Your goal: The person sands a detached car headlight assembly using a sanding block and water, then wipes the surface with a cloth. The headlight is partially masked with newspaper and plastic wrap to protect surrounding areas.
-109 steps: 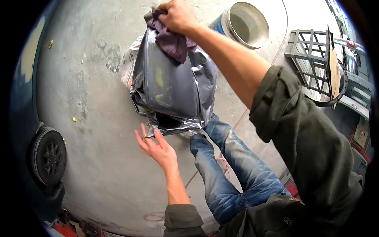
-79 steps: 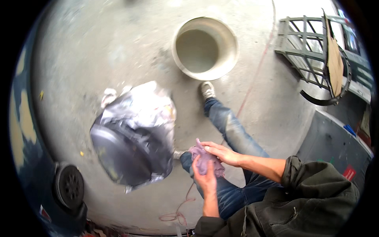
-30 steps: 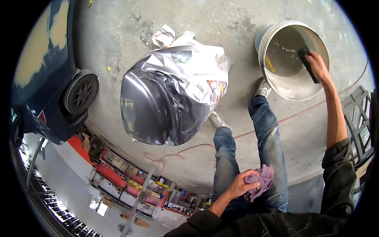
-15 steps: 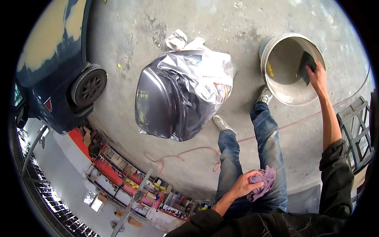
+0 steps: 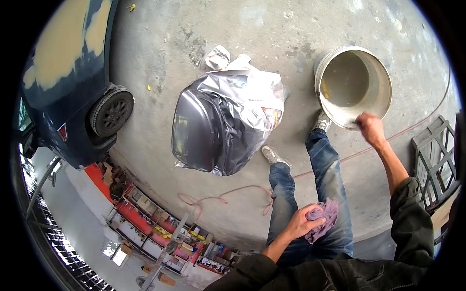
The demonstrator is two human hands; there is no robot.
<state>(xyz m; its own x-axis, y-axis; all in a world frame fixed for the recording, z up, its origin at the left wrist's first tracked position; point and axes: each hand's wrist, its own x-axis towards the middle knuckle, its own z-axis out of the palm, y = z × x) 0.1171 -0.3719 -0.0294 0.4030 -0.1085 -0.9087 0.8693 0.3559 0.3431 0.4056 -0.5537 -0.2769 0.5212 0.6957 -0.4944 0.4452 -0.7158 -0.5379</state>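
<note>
From where I stand I can't read any words or numbers; dark lettering runs across the crumpled white plastic (image 5: 216, 58), and the silvery sheet (image 5: 247, 119) just beside it carries small dark print and a red-and-yellow printed patch (image 5: 272, 117), all too small to make out

Right hand (image 5: 371, 130) (blurred) on an outstretched arm (image 5: 394, 166), left hand (image 5: 304, 223) curled.
</note>
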